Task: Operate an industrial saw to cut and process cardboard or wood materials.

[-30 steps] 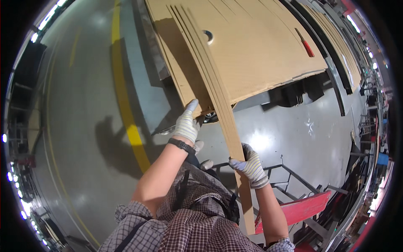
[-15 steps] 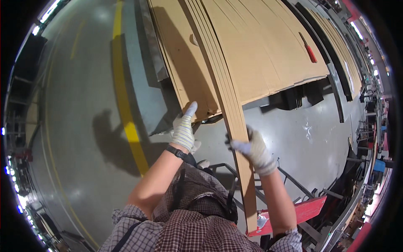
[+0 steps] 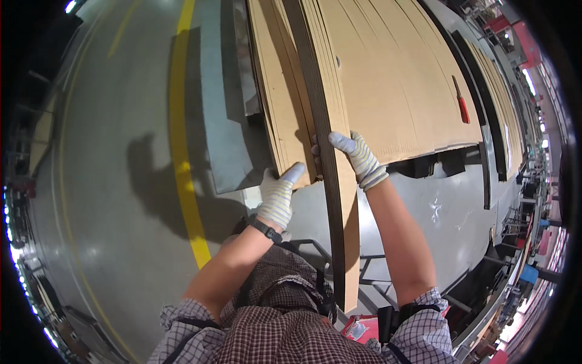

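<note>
Both my hands wear white knit gloves with coloured stripes. My right hand (image 3: 359, 156) is closed around a bundle of long narrow strips (image 3: 335, 182), thumb over the dark layered edge and fingers partly hidden. The bundle slants from the far boards down toward my body, dark edge to the left and tan face to the right. On its left, my left hand (image 3: 279, 195) grips the near end of a stack of tan boards (image 3: 291, 142). Its thumb lies on top; the other fingers are mostly hidden.
A wide tan cardboard sheet (image 3: 394, 79) lies right of the bundle, with a red-handled tool (image 3: 463, 110) on it. More boards (image 3: 494, 103) stand farther right. A yellow floor line (image 3: 180, 121) runs at left; a red panel (image 3: 361, 327) is near my body.
The bundle has turned, so its dark layered edge now shows, and its near end sits farther up. My right hand has moved up along it. My left hand stays at the board end.
</note>
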Available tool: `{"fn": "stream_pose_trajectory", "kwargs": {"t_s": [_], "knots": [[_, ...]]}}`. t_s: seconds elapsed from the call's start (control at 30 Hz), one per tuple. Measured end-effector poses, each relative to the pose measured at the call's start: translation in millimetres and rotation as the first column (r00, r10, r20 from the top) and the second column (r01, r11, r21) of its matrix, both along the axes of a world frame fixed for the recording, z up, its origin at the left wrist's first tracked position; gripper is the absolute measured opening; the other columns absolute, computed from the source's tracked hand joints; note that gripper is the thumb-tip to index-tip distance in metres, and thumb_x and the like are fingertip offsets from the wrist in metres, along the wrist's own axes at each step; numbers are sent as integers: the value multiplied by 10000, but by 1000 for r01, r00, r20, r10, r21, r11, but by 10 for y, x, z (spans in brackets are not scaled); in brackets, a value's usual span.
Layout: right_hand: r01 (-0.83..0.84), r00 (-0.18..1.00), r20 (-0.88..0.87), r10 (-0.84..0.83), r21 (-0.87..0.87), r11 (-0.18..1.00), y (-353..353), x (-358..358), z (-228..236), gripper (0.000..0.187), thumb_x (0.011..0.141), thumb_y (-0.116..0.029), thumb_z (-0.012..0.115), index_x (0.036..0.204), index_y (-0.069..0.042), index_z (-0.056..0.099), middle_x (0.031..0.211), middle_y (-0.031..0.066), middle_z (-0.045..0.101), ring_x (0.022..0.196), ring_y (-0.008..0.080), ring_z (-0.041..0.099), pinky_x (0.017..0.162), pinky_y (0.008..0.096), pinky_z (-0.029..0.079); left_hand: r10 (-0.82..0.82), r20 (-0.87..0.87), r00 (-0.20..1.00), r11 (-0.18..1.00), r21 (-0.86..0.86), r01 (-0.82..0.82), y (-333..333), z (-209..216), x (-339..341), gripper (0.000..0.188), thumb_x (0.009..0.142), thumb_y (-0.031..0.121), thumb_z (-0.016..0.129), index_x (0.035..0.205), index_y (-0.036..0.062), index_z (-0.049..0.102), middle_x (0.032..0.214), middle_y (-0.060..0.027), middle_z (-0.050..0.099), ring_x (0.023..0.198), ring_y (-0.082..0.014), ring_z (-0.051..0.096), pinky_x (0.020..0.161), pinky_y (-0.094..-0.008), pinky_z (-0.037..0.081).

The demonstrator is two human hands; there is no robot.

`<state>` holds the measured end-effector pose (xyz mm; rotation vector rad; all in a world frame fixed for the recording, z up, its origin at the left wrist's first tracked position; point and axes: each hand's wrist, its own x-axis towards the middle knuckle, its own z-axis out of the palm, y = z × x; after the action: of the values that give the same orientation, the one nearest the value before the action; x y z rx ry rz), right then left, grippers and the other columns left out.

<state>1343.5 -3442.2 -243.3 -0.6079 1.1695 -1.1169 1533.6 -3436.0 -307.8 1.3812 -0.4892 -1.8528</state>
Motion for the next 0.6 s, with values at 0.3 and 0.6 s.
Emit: {"fn": "stream_pose_trajectory", "kwargs": {"t_s": [0.3, 0.6], "knots": [[49, 996, -71, -51, -29, 998, -16, -27, -85, 505, 816, -372, 762, 1091, 32, 631, 898, 148, 703, 757, 240, 703, 684, 372, 599, -135, -9, 991, 991, 18, 135, -128, 75, 20, 504, 746, 213, 846, 1117, -9, 586, 975, -68, 659, 821, -156, 633, 716, -292, 515], [81, 993, -84, -77, 40, 996, -66, -20, -108, 417, 827, -334, 753, 1042, 9, 655, 869, 141, 707, 738, 230, 699, 656, 360, 590, -156, -37, 987, 984, -93, 152, 1154, -171, 481, 553, 775, 185, 808, 1234, 12, 552, 1078, -87, 649, 862, -160, 650, 681, -288, 543]]}}
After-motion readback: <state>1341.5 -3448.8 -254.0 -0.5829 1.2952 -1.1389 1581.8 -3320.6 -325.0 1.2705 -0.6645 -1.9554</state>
